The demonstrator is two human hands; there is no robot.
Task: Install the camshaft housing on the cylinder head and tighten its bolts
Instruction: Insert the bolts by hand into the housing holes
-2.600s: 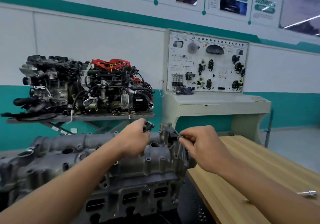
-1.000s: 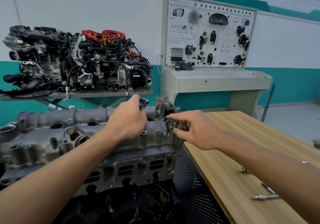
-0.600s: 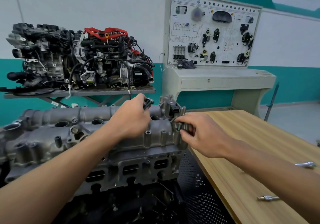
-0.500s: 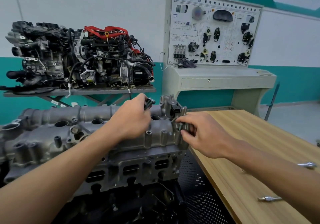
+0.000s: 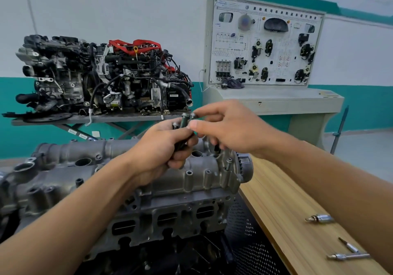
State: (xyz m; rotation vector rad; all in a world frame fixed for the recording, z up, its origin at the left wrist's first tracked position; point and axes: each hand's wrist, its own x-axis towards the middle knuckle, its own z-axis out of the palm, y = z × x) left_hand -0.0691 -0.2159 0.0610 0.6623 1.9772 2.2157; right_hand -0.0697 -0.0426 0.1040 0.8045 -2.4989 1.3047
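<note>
Wooden bench (image 5: pixel 276 189), three metal bits (image 5: pixel 319 218) atop

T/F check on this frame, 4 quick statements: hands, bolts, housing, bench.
1. The left hand grips a bundle of dark steel bolts. True.
2. The right hand lies flat on the light wooden table. False: its fingers pinch a bolt head in that bundle, above the housing.
3. The grey cast-metal camshaft housing sits on the cylinder head. True.
4. The small silver metal pieces lie on the housing. False: they lie on the wooden table, to the right.
</note>
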